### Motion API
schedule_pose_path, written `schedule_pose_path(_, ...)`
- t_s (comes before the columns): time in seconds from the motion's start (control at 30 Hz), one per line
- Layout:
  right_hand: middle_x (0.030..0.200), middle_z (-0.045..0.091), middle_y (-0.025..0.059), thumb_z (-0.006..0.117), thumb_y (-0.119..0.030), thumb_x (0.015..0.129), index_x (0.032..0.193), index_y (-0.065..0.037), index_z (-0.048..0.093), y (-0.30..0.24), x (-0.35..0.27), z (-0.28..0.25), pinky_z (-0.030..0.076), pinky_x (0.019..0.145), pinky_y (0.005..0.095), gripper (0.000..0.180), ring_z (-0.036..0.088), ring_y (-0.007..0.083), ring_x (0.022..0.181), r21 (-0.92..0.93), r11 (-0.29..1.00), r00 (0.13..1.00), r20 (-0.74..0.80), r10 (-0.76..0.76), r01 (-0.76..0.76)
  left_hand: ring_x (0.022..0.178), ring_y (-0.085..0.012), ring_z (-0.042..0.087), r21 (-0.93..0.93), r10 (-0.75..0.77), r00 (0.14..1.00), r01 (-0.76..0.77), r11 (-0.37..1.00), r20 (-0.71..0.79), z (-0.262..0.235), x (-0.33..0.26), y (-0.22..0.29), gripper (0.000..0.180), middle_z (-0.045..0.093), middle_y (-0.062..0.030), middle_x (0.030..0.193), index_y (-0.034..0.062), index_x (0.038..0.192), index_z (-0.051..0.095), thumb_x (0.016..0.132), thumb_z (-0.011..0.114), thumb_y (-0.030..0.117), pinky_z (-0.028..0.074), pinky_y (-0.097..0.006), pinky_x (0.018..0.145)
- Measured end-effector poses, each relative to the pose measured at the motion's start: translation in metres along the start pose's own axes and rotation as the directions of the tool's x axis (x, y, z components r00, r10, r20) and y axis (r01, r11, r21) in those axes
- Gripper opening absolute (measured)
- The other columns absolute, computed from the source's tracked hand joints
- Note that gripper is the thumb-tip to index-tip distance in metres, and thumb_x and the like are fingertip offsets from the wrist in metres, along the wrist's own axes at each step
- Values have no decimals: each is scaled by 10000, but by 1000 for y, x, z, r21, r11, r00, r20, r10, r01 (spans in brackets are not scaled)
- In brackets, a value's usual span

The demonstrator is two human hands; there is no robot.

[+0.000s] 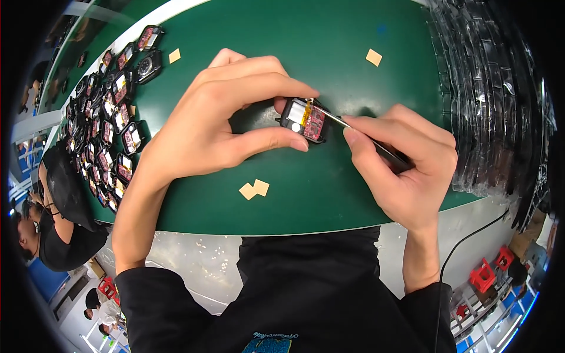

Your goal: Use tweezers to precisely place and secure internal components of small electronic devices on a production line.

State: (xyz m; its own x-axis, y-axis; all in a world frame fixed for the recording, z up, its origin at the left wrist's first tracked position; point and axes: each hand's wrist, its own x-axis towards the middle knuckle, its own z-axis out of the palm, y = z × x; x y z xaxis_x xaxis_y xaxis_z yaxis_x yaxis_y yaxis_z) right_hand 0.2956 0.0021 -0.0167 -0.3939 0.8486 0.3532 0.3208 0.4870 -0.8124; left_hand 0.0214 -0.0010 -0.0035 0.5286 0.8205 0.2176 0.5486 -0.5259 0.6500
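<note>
Far left, another person [59, 194] in black bent over their own work, and beside them a long heap of little black cases [112, 112] ran up the edge of the green mat [353, 35], each open with a red board showing. A tan square [174, 56] lay by the top of that heap. Then the left hand [206, 126] came in over the mat: forefinger curled across the top, thumb pressing from below, the two closed firmly on one small case [303, 119] and holding it just clear of, or barely on, the mat near its middle. That case looked light and stiff, but the red board and yellow strip inside seemed delicate, so the black rim was the place to hold, which is where the fingers sat. Below it two more tan squares [254, 189] lay touching each other. To the right, the right hand [406, 165] pinched a thin metal tool [365, 136] between thumb and forefinger, fingers tight together on its shaft, the tip touching the case's right edge at the board. Another tan square [374, 57] sat further up, and a stack of clear trays [494, 100] stood at the far right.
</note>
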Motion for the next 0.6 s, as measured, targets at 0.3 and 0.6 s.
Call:
schedule_pose_path(0.3,716,638,11,831,97,864,1037,24,859,-5,0,0,364,543,238,190,530,57,592,-38,998,998,31,59,-58,795,-181,591,35,18,1000,-18,999,-1,2,1,-1,631,693,-30,891,41,1253,823,710,988,317,403,-354,849)
schedule_pose_path(0.6,751,642,-1,857,99,820,1088,-5,876,-1,-5,2,319,504,225,288,461,31,551,-146,987,997,-27,-67,62,726,-166,443,-11,-56,998,56,998,-29,2,1,0,578,694,-8,889,58,1197,803,697,1001,270,389,-325,785)
